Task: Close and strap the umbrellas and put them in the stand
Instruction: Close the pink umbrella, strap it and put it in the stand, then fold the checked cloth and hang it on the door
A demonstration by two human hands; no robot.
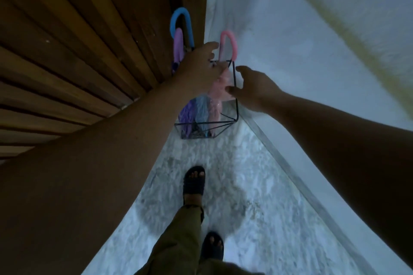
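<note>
Both hands reach to the wire stand [233, 96] at twelve o'clock from the feet. Left hand [199, 69] lies over the pink umbrella [220, 87], probably steadying it; whether its fingers pinch the fabric I cannot tell. Right hand [250, 89] hovers spread at three o'clock of the stand, touching nothing clearly. Inside stand the purple umbrella [186, 116], the blue umbrella [202, 109] and the pink one, handles upward beside the wooden door [89, 51].
</note>
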